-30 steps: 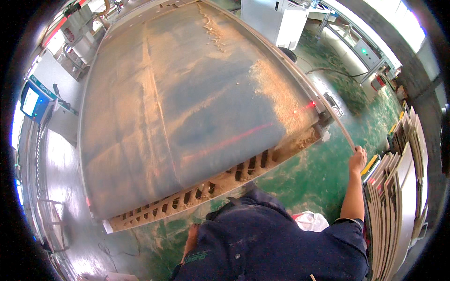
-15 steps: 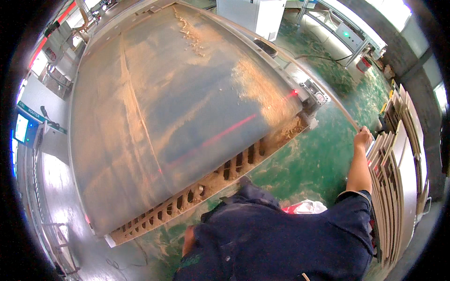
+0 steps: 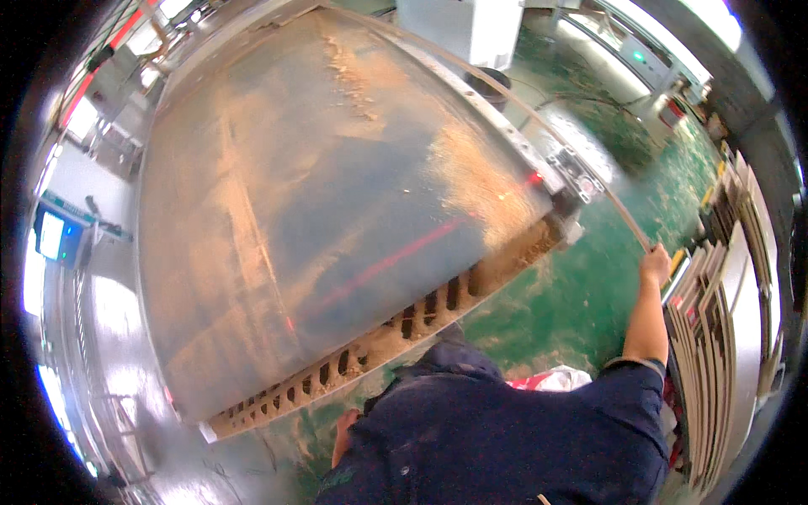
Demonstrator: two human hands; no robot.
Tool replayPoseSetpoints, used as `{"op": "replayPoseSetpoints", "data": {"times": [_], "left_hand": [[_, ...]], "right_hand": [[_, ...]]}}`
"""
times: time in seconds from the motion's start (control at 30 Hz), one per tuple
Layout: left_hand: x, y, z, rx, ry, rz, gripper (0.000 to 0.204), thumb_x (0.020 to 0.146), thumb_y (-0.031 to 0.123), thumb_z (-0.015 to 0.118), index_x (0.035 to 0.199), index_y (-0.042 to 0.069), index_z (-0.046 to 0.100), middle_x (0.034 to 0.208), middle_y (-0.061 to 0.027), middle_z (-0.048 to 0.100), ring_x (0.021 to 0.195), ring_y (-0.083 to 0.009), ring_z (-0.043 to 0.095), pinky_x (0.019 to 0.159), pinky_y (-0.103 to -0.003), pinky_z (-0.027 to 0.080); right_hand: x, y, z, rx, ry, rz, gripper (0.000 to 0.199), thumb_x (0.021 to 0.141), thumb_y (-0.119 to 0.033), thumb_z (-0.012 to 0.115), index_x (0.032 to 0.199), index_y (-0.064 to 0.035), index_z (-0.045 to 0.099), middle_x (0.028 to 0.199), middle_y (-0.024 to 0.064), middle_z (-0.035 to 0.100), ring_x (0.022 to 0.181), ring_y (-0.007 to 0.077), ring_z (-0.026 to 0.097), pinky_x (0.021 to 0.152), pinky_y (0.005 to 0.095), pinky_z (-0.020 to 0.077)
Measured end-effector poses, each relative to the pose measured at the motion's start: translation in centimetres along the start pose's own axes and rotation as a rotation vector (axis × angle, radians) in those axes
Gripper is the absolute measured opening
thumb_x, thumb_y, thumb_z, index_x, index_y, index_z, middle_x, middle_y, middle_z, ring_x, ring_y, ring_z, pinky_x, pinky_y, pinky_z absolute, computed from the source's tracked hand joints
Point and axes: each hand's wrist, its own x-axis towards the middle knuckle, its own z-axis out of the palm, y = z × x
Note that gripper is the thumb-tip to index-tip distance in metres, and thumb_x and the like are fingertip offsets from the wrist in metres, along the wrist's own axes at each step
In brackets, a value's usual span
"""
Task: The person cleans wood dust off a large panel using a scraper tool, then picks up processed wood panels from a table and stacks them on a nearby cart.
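Right hand [image 3: 656,264]: clasped around the near end of a long, thin stick [image 3: 623,211], the worker's arm stretched out beyond the near right corner of a broad, dust-strewn table [image 3: 358,189].
Left hand [image 3: 343,431]: low at the worker's side, off the table's near end, partly hidden by a dark shirt [image 3: 522,438]; whether it grasps anything cannot be told.
Stick: slants from the fist past the table's near right corner and up along its right long side; where its far tip rests is unclear.
Sawdust [image 3: 475,185]: heaped on the table's near right part, with a ragged trail toward its far end and a pale streak down its left half.
Red light [image 3: 534,178]: glows at the table's near right corner, a metal bracket [image 3: 581,174] just beside it, where the stick crosses in view.
Boards [image 3: 741,295]: stood on edge to the right of the table, near the gripping hand.
Handling: so long a stick, held by one end, will likely whip; a firm fist, steady wrist and slow, level movement should serve best, and a second hand would probably steady the tip.
Hazards: the shaft could snag on the bracket at the table's corner, while the elbow needs room from the boards.
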Motion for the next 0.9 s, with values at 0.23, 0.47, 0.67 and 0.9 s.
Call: {"op": "replayPoseSetpoints", "data": {"times": [0.23, 0.47, 0.67, 0.9], "left_hand": [[0.5, 5.6, -0.7, -0.283, -0.007, -0.364, 0.038, 0.084, 0.033, 0.050, 0.095, 0.002, 0.068, 0.097, -0.0161, 0.068, 0.090, -0.0311, 0.065, 0.079, -0.039, 0.049], [1.6, 3.8, 1.8, -0.291, 0.073, -0.384, 0.036, 0.083, 0.033, 0.051, 0.095, 0.004, 0.069, 0.099, -0.0167, 0.067, 0.090, -0.0318, 0.065, 0.081, -0.040, 0.048], [0.4, 3.1, 1.7, -0.475, 0.080, -0.223, 0.035, 0.083, 0.033, 0.051, 0.091, 0.003, 0.068, 0.096, -0.0179, 0.065, 0.090, -0.0349, 0.062, 0.078, -0.043, 0.048], [-1.6, 5.1, 0.4, -0.042, 0.103, 0.175, 0.024, 0.080, 0.017, 0.057, 0.102, 0.009, 0.064, 0.098, -0.0170, 0.062, 0.089, -0.0370, 0.060, 0.075, -0.045, 0.049]], "right_hand": [[-4.5, -2.5, -3.8, 0.060, 0.098, -0.042, 0.042, 0.076, -0.007, 0.050, 0.117, -0.0004, 0.054, 0.112, 0.0171, 0.060, 0.110, 0.0323, 0.054, 0.095, 0.0421, 0.0411], [-6.7, -6.4, -5.4, 0.013, 0.265, -0.067, 0.045, 0.076, -0.011, 0.058, 0.120, -0.0050, 0.052, 0.121, 0.0155, 0.055, 0.116, 0.0321, 0.049, 0.099, 0.0434, 0.0369], [-11.1, -11.9, -7.6, 0.286, 0.196, -0.155, 0.040, 0.077, -0.012, 0.062, 0.117, -0.0068, 0.054, 0.117, 0.0133, 0.056, 0.112, 0.0317, 0.050, 0.094, 0.0429, 0.0387], [-12.1, -11.9, -6.9, 0.399, 0.156, -0.143, 0.029, 0.080, -0.015, 0.063, 0.107, -0.0043, 0.058, 0.104, 0.0130, 0.060, 0.102, 0.0321, 0.053, 0.089, 0.0410, 0.0411]]}}
